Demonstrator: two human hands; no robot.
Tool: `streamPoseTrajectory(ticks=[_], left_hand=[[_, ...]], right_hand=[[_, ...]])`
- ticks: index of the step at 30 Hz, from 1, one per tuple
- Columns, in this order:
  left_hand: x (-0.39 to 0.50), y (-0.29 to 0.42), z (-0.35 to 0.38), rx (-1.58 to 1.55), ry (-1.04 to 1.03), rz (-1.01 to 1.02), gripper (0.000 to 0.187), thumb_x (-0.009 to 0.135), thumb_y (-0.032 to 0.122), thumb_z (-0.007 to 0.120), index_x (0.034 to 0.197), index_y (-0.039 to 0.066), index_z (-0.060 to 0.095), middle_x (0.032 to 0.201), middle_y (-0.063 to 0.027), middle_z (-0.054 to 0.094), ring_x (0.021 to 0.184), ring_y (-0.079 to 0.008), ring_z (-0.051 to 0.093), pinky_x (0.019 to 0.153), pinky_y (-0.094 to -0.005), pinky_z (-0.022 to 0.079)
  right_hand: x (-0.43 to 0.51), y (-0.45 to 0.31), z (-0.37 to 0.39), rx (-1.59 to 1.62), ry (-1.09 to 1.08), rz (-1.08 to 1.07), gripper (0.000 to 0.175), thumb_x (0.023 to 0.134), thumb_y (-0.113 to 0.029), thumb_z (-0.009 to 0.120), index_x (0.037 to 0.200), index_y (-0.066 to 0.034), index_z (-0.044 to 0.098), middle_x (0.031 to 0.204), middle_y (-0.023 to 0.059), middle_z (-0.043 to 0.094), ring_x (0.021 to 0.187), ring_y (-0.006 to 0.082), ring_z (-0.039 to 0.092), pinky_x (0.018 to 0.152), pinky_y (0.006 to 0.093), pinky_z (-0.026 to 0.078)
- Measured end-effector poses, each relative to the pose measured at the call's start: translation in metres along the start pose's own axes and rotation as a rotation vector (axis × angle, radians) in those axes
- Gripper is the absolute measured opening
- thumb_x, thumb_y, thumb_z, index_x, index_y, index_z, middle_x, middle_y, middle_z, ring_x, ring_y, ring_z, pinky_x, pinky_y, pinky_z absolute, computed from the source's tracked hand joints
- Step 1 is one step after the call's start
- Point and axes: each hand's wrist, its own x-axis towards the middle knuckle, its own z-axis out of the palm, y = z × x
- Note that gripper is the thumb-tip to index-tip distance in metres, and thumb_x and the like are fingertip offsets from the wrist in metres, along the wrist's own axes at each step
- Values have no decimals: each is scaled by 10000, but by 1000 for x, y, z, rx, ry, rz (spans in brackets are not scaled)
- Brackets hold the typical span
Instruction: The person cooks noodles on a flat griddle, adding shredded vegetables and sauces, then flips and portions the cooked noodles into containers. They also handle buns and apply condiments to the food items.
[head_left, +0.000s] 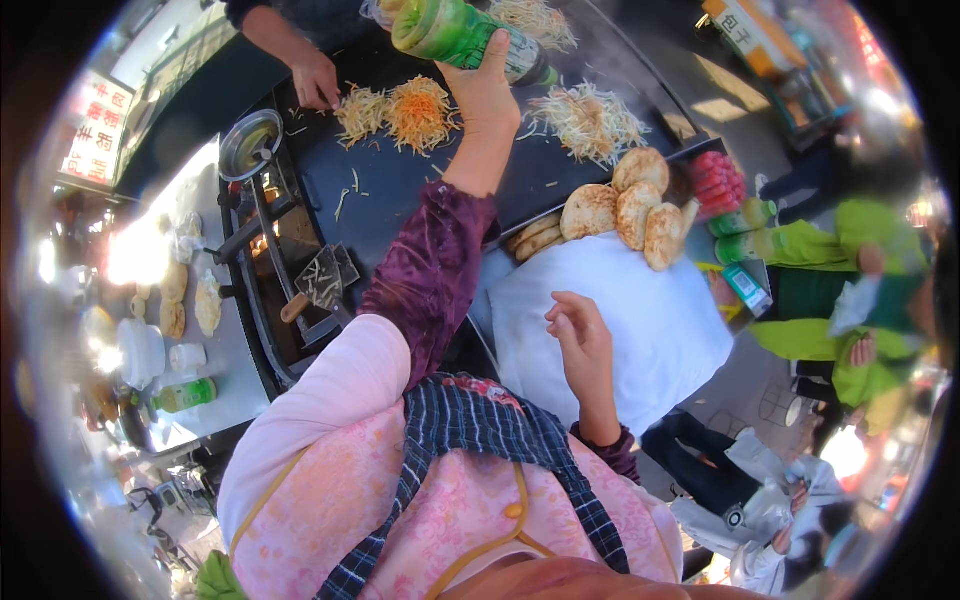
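My left hand (480, 97) grips a green-labelled plastic bottle (472, 41) over the black griddle (390, 176). The bottle lies tilted, its narrow green end low on the right, near a pile of pale shredded food (589, 124). Left of my wrist sits a heap topped with orange shreds (420, 112), touching a smaller pale heap (361, 116). My right hand (585, 341) hovers over a white cloth (607, 315), empty, its fingers loosely bent. Round browned flatbreads (589, 212) rest along the cloth's far edge, beside the griddle.
Another person's hand (315, 79) reaches to the small pale heap. A metal ladle (251, 146) and a scraper with a wooden handle (295, 307) lie by the griddle's left edge. A steel counter (225, 382) holds another green bottle (186, 395). Bystanders (840, 240) stand at right.
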Motion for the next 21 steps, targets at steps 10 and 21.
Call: streamPoseTrajectory(ticks=[10,21], left_hand=[[-13,303,-114,-611,399,-196,478,949,427,522,1253,63,459,1252,-118,532,1195,-290,500,1047,-486,388],[-94,567,-384,-775,1039,426,485,943,473,451,1246,99,510,1241,-112,541,1110,-284,567,917,-439,531]], right_hand=[[-16,-48,137,-62,-372,-58,219,942,-35,511,1147,-9,586,948,63,598,834,118,573,757,253,484],[-73,-70,378,-173,-1037,-172,224,912,-29,546,1131,-24,594,900,65,600,804,129,583,758,256,470]])
